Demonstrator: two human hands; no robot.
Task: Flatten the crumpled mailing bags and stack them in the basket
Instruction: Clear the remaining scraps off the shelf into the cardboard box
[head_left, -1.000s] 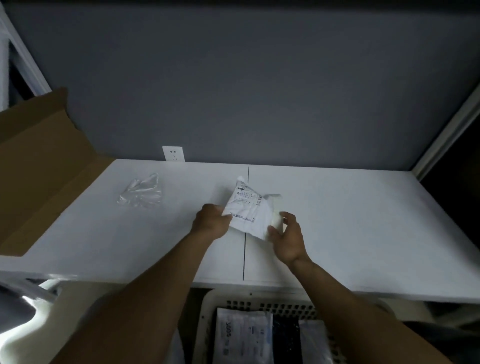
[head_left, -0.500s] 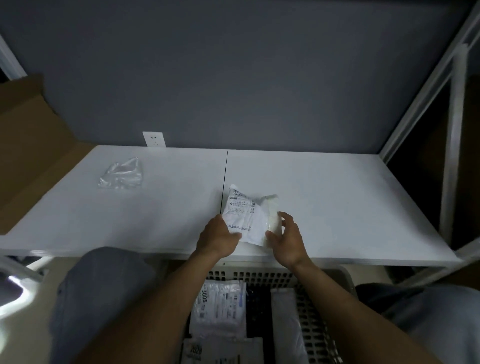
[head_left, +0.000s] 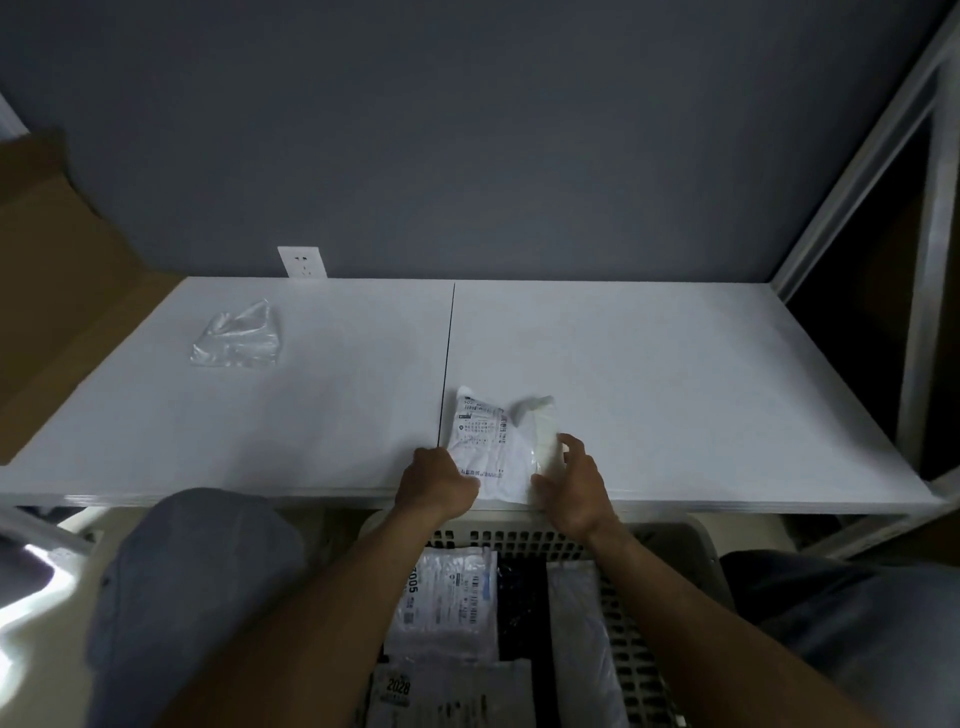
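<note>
- Mailing bag (head_left: 483, 447), head view: white, printed label up, on the table (head_left: 675, 389) just right of the centre seam (head_left: 448, 364), reaching the near edge.
- Left grip (head_left: 436, 480) closed, pinching the bag's near-left corner; right grip (head_left: 569, 480) curled round the right edge, thumb at the near side.
- Probably thin plastic film: light, limp, slippery, and apt to spring back into creases. Best held at opposite edges and kept taut, as here.
- Basket (head_left: 641, 649) directly below the near table edge, with flat bags (head_left: 447, 608) already lying inside. Only a short drop over the edge needed, by the look of it.
- Open table surface far and right of the bag for smoothing.
- Clear crumpled bag (head_left: 236, 335) far left, well apart, near a cardboard box (head_left: 52, 291) at the left edge.
</note>
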